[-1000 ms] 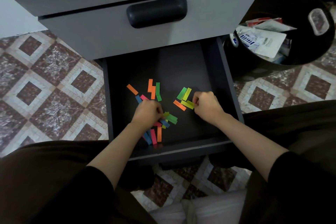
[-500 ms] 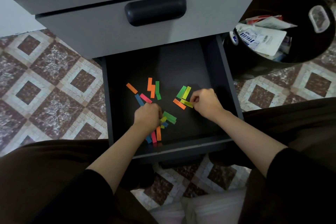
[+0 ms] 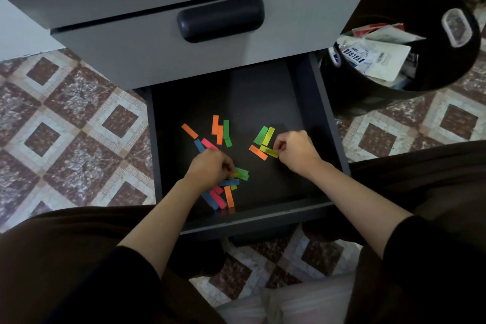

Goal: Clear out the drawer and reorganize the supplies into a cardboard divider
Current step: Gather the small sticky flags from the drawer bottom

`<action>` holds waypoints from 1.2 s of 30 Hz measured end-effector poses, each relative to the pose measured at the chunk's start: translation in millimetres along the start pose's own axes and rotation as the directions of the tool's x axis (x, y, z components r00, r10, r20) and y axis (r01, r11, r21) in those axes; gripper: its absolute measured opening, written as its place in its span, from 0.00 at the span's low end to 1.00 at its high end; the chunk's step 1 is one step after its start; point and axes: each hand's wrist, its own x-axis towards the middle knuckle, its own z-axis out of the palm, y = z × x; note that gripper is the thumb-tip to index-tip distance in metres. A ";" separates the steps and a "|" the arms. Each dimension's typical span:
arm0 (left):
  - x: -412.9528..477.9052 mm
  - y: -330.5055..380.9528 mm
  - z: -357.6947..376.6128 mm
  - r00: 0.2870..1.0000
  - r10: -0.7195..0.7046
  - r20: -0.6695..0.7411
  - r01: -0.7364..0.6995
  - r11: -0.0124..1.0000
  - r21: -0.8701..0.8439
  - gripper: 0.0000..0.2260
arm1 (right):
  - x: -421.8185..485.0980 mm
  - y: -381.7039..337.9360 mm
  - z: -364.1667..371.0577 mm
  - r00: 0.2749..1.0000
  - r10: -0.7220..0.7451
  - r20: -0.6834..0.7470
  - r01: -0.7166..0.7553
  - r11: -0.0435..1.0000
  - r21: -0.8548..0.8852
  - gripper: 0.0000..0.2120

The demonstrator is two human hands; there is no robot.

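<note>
Right hand: pinch on yellow strip; left hand (curled): green strip

The left grip lies over the near heap of coloured paper strips, hiding several and its own fingertips, so whether it pinches any cannot be told. The right grip covers the right end of a yellow paper strip, and the far part of the dark open drawer is hidden under the grey drawer front above it.
</note>
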 end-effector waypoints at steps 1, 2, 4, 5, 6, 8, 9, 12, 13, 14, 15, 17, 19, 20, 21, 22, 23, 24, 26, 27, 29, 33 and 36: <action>0.3 0.7 2.7 1.000 0.016 0.005 -0.016 1.000 0.005 0.07 | 0.0 0.2 -0.2 1.000 -0.001 -0.001 0.001 1.000 -0.001 0.09; 0.8 1.1 4.6 1.000 0.031 0.005 -0.031 1.000 0.006 0.07 | 0.3 0.4 -0.4 1.000 -0.002 -0.002 0.002 1.000 -0.001 0.09; 2.4 1.4 6.5 0.998 0.060 -0.001 -0.060 0.998 0.009 0.06 | 0.9 1.0 -0.7 1.000 -0.004 -0.002 0.004 1.000 0.000 0.09; 3.1 2.0 6.4 0.997 0.071 -0.002 -0.071 0.997 0.017 0.06 | 1.3 1.1 -0.7 1.000 -0.003 0.000 0.003 1.000 0.000 0.09; 3.6 2.8 5.6 0.997 0.081 -0.005 -0.081 0.996 0.026 0.06 | 1.7 1.2 -0.5 1.000 -0.002 0.003 0.002 1.000 -0.001 0.09; 4.8 3.4 5.3 0.995 0.098 -0.023 -0.097 0.995 0.039 0.06 | 2.7 1.3 0.6 1.000 0.003 0.009 -0.003 1.000 0.000 0.09; 5.3 3.6 5.2 0.994 0.105 -0.038 -0.103 0.994 0.042 0.06 | 3.3 1.3 1.3 1.000 0.004 0.008 -0.004 1.000 0.003 0.09; 4.5 3.0 4.9 0.986 0.140 -0.094 -0.134 0.989 0.065 0.07 | 4.0 1.7 2.6 1.000 0.010 -0.001 -0.010 1.000 0.012 0.09; 4.5 2.1 5.1 0.981 0.151 -0.121 -0.142 0.987 0.076 0.08 | 3.9 1.9 2.7 1.000 0.011 -0.003 -0.011 1.000 0.014 0.08; 4.3 1.5 4.7 0.976 0.156 -0.149 -0.145 0.986 0.084 0.08 | 3.8 2.1 2.5 1.000 0.012 -0.004 -0.012 1.000 0.013 0.08; 4.2 0.7 4.2 0.973 0.156 -0.167 -0.143 0.986 0.087 0.08 | 3.8 2.3 2.5 1.000 0.013 -0.005 -0.012 1.000 0.013 0.08; 5.0 -0.7 2.1 0.972 0.152 -0.181 -0.140 0.987 0.077 0.08 | 4.0 2.7 2.1 1.000 0.009 -0.014 -0.009 1.000 0.017 0.08; 4.9 -0.9 -0.5 0.973 0.172 -0.152 -0.159 0.983 0.092 0.07 | 4.0 2.4 1.3 1.000 0.012 -0.015 -0.012 1.000 0.019 0.09; 4.3 -0.2 -1.3 0.972 0.198 -0.127 -0.182 0.976 0.123 0.07 | 4.0 1.9 1.1 1.000 0.014 -0.013 -0.014 1.000 0.019 0.09; 3.8 0.7 -1.0 0.968 0.228 -0.104 -0.210 0.964 0.163 0.07 | 4.2 1.4 1.0 1.000 0.015 -0.010 -0.015 1.000 0.021 0.10; 2.8 1.7 -0.4 0.964 0.253 -0.083 -0.233 0.952 0.201 0.07 | 4.3 0.9 1.0 1.000 0.017 -0.006 -0.017 1.000 0.023 0.10; 2.4 2.7 0.9 0.960 0.270 -0.070 -0.247 0.941 0.232 0.08 | 4.2 0.4 1.2 1.000 0.019 -0.004 -0.019 1.000 0.025 0.10; 2.5 3.4 1.9 0.957 0.282 -0.066 -0.257 0.932 0.256 0.09 | 4.0 0.2 1.4 1.000 0.020 -0.004 -0.020 0.999 0.028 0.10; 3.5 3.2 3.8 0.945 0.315 -0.092 -0.277 0.916 0.288 0.09 | 3.7 0.4 1.7 1.000 0.021 -0.008 -0.020 0.999 0.028 0.10; 4.0 2.3 4.8 0.938 0.330 -0.112 -0.285 0.912 0.296 0.09 | 3.3 0.8 1.7 1.000 0.020 -0.010 -0.020 0.999 0.028 0.10; 4.8 0.3 5.9 0.933 0.333 -0.139 -0.282 0.912 0.297 0.09 | 2.9 1.6 1.5 1.000 0.021 -0.013 -0.020 0.999 0.028 0.10; 7.7 1.2 -4.6 0.951 0.294 -0.098 -0.255 0.922 0.293 0.08 | 4.3 1.5 1.1 1.000 0.011 -0.027 -0.010 0.999 0.039 0.10; 8.7 3.4 -19.0 0.961 0.275 0.003 -0.259 0.899 0.353 0.07 | 5.8 -1.2 0.7 1.000 0.013 -0.028 -0.012 0.999 0.032 0.11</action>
